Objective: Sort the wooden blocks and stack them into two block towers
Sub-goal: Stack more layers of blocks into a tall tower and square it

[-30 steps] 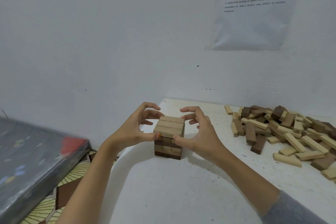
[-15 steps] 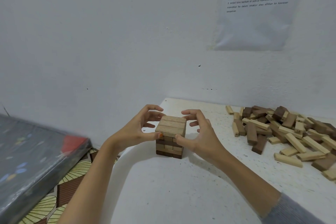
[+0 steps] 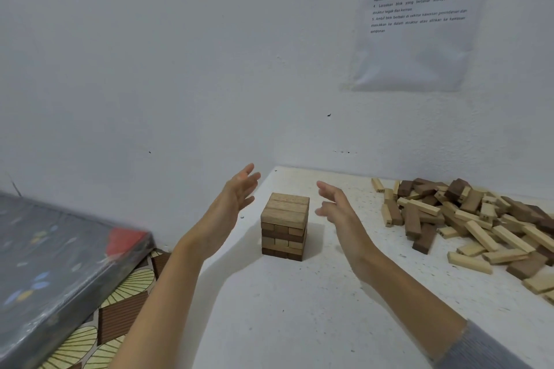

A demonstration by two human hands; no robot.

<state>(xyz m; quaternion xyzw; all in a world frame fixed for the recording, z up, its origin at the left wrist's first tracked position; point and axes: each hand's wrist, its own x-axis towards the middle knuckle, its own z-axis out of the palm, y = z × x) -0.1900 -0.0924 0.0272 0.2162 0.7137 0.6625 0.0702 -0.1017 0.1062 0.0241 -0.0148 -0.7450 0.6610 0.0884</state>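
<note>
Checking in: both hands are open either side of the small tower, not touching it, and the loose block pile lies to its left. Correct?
Not quite. The head view shows the loose block pile to the right of the small tower, past the right hand. The rest holds: the left hand and right hand are open either side of it, touching nothing.

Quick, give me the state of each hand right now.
Left hand: open, holding nothing, beside the block tower.
Right hand: open, holding nothing.
</note>
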